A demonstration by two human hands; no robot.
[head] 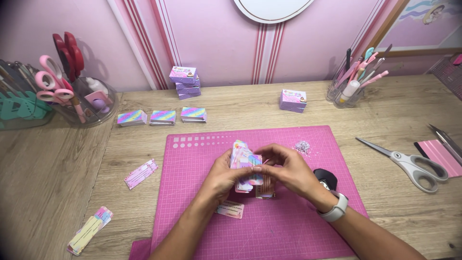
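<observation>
Both hands meet mid-mat: left hand [222, 174] cradling a pastel card stack [244, 161], right hand [287, 168] fingers pinching what looks like its top card, above the pink cutting mat [269, 226].

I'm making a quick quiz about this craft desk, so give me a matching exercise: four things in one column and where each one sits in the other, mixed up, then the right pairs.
Things:
1. grey scissors
2. stack of small boxes
3. card deck
4. clear cup of pens

Places:
A. held between both hands over the pink cutting mat
B. on the desk right of the mat
C. back right, near the wall
D. back centre-left, against the wall

Pairs: 1-B, 2-D, 3-A, 4-C
</observation>
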